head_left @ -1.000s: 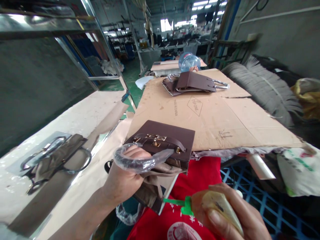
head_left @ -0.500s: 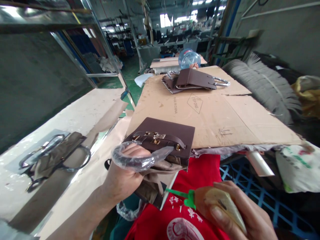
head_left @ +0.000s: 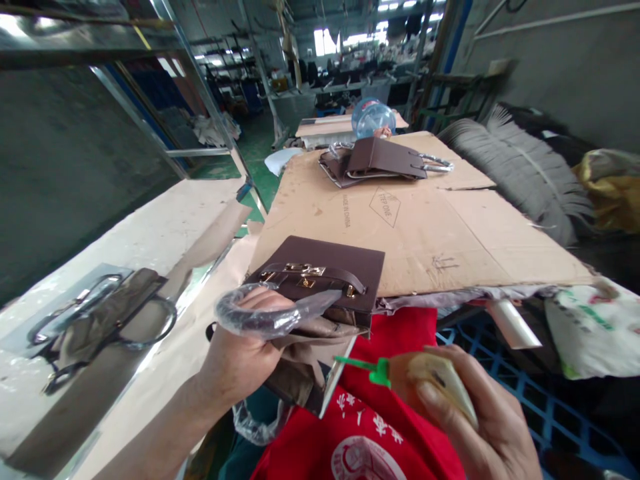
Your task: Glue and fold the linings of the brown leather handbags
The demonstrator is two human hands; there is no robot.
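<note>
My left hand (head_left: 245, 340) is closed on a dark brown handbag (head_left: 330, 257), just under its plastic-wrapped handle (head_left: 265, 320). The bag lies at the cardboard's near edge, its gold-clasped flap panel flat and its brown lining (head_left: 300, 367) showing toward me. A second wrapped handle (head_left: 257, 427) hangs below. In my right hand (head_left: 480, 413) is a yellowish glue bottle (head_left: 430, 387) with a thin green nozzle. The nozzle's tip is at the pale edge of the bag's lower panel; whether it touches I cannot tell.
Flat cardboard (head_left: 420, 233) covers the table, with more brown bag pieces (head_left: 385, 160) and a blue water jug (head_left: 373, 119) at the far end. On the left table (head_left: 200, 200) lies another unfinished bag (head_left: 95, 320). A red apron (head_left: 360, 413) covers my lap.
The nozzle tip has moved slightly up along the bag panel's pale edge. My left hand keeps its hold on the bag. The whole view has shifted a little.
</note>
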